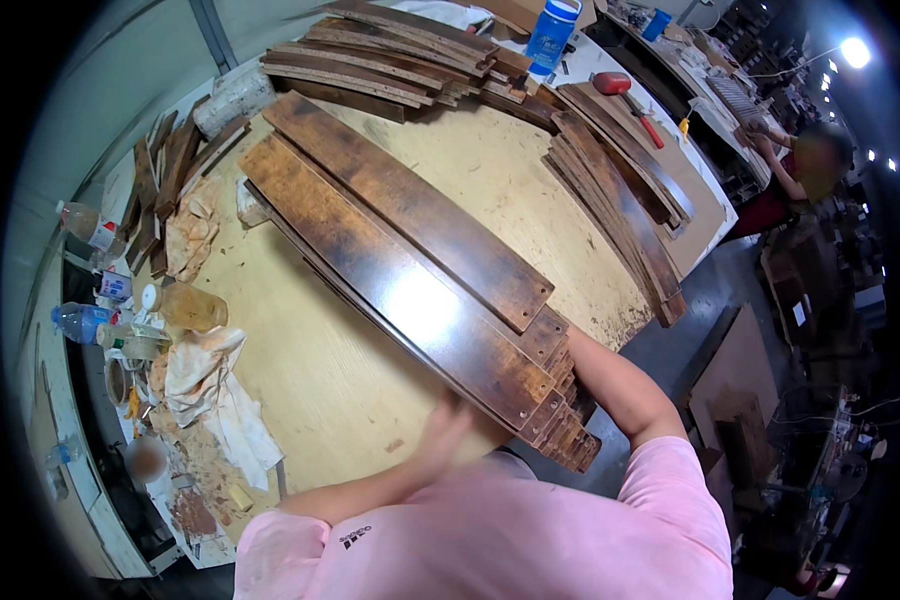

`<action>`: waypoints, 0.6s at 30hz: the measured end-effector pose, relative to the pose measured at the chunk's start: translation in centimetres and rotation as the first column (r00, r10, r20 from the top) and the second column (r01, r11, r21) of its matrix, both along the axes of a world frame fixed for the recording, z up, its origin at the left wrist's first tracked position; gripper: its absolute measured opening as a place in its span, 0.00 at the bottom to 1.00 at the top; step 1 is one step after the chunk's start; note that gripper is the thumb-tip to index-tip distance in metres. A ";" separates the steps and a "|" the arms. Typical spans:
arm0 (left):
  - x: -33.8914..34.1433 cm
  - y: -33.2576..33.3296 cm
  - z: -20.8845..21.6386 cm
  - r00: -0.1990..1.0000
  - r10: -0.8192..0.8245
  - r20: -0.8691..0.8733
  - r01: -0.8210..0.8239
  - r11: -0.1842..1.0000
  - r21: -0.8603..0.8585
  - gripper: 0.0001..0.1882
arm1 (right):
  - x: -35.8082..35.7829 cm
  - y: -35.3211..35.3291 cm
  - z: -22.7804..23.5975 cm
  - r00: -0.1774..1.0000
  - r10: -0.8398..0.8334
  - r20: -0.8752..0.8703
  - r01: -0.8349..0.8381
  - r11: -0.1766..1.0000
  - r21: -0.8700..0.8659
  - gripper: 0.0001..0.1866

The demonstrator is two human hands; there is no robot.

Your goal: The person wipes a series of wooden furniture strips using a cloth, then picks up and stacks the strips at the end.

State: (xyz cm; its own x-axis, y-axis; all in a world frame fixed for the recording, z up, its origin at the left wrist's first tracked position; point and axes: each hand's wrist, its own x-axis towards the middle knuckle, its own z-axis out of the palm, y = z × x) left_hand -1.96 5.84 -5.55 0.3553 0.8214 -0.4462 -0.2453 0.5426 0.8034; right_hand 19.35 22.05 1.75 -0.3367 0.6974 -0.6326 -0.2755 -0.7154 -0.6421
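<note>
A stack of long brown wooden boards (400, 290) lies slantwise across the middle of the table. Their near ends are stepped and have small holes. The topmost board (410, 205) lies along the far right side of the stack. My left hand (452, 425), smeared by motion, is beside the stack's near left edge; its grip cannot be made out. My right forearm (620, 385) reaches to the stack's right side near the board ends, where the boards hide the hand and its fingers.
More boards lie in piles at the back (380, 60) and right (620, 200). A blue bottle (552, 38) and a red-handled tool (642, 125) stand beyond. Along the left are plastic bottles (192, 307), stained rags (210, 375) and wood offcuts (175, 165). A person works farther right.
</note>
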 end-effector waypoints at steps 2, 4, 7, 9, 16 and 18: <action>-3.3 1.5 0.6 0.996 0.049 -0.079 -0.057 0.993 -0.106 0.26 | 0.1 0.1 0.8 1.000 0.018 0.023 -0.018 1.000 0.006 0.32; -7.4 5.0 5.2 0.938 0.278 -0.209 -0.289 0.957 -0.022 0.17 | 0.7 0.1 2.6 0.993 0.037 0.112 -0.040 0.999 0.026 0.31; -16.4 14.5 13.3 0.757 0.579 -0.304 -0.405 0.780 0.477 0.21 | 2.9 -0.4 5.0 0.954 -0.051 0.295 -0.055 0.939 0.340 0.32; -21.0 21.2 17.1 0.655 0.718 -0.235 -0.328 0.550 0.768 0.18 | 3.0 -1.0 7.2 0.915 -0.127 0.383 -0.131 0.804 0.580 0.32; -23.0 42.2 18.4 0.549 0.632 -0.546 0.062 0.621 0.781 0.29 | -1.4 -3.1 12.3 0.666 -0.251 0.703 -0.524 0.514 0.680 0.33; -23.8 44.8 16.6 0.506 0.645 -0.573 0.158 0.584 0.796 0.29 | -2.2 -3.3 12.6 0.661 -0.268 0.701 -0.524 0.504 0.687 0.32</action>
